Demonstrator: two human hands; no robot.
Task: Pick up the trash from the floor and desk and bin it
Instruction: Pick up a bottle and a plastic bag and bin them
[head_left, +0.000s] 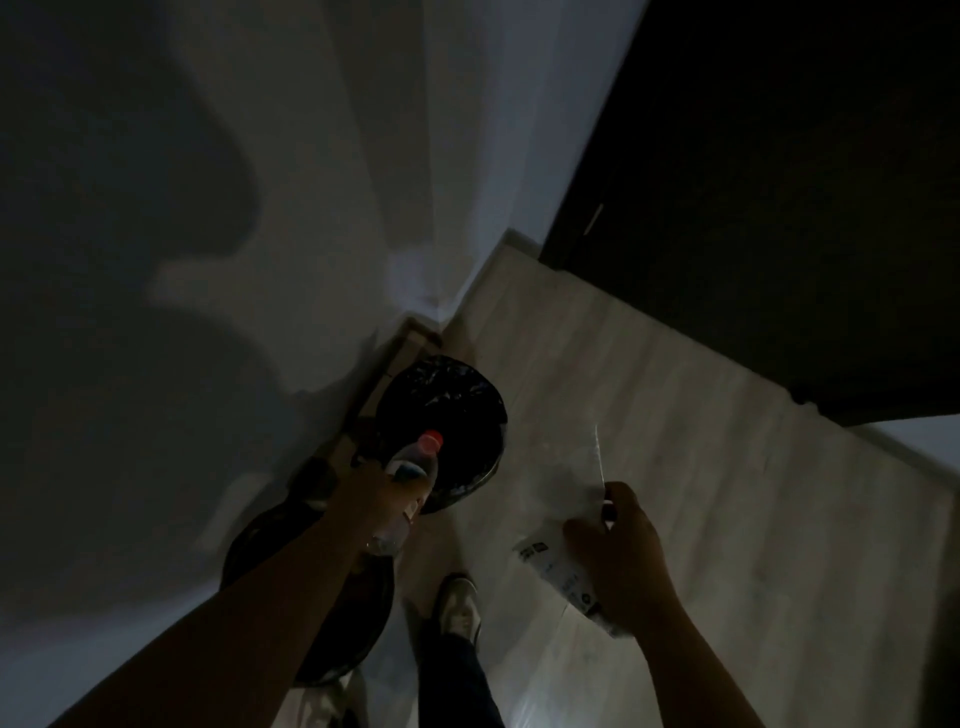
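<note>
The room is dim. My left hand (376, 491) grips a clear plastic bottle (415, 467) with a red cap, and the bottle's top hangs over the near rim of a round bin lined with a black bag (447, 400). The bin stands on the floor in the wall corner. My right hand (618, 545) is to the right of the bin, above the floor, holding a crumpled clear plastic wrapper (558, 525) with a printed white label.
A second dark round bin (270, 540) stands nearer me, partly under my left arm. White walls close the left side. A dark cabinet or door (779, 208) fills the upper right. Pale wood floor (675, 415) runs between. My shoe (460, 605) is at the bottom.
</note>
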